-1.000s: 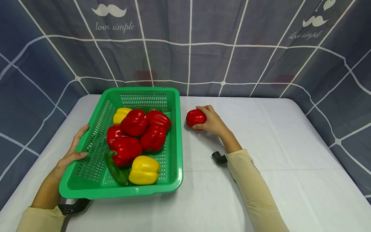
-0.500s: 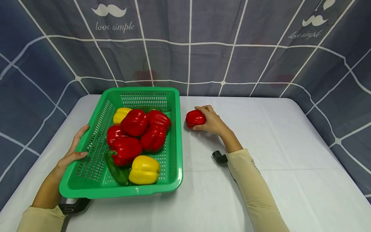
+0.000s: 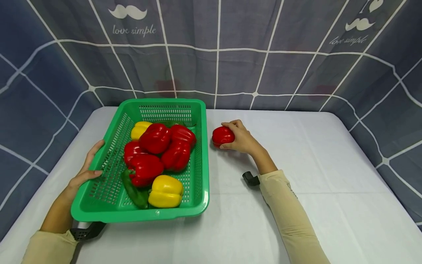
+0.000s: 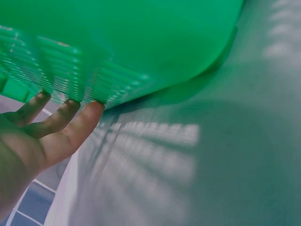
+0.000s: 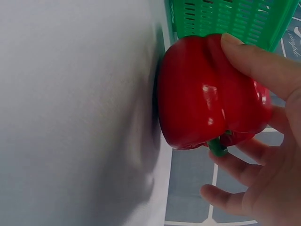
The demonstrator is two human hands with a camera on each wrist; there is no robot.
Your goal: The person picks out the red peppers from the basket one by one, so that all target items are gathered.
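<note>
In the head view a green plastic basket [image 3: 205, 157] holds several red bell peppers [image 3: 155, 138], a yellow bell pepper [image 3: 166, 192] at the front and a long green pepper [image 3: 135, 192] beside it. My left hand [image 3: 79, 179] grips the basket's left side, thumb over the rim; the left wrist view shows its fingers [image 4: 77, 127] against the slotted outer wall. To the right of the basket, my right hand [image 3: 243, 140] holds a red bell pepper [image 3: 221, 136] between thumb and fingers. That pepper's green stem [image 5: 217, 147] points toward the palm in the right wrist view.
A second yellow pepper [image 3: 140, 129] and another green one, partly covered, lie at the basket's back. White cloth [image 3: 316, 157] covers the table. A grey grid-patterned curtain [image 3: 191, 66] closes off the back and sides. A black device [image 3: 250, 179] shows by the right wrist.
The head view has shifted very slightly. Both hands keep their holds, and the basket and the pepper stay in place.
</note>
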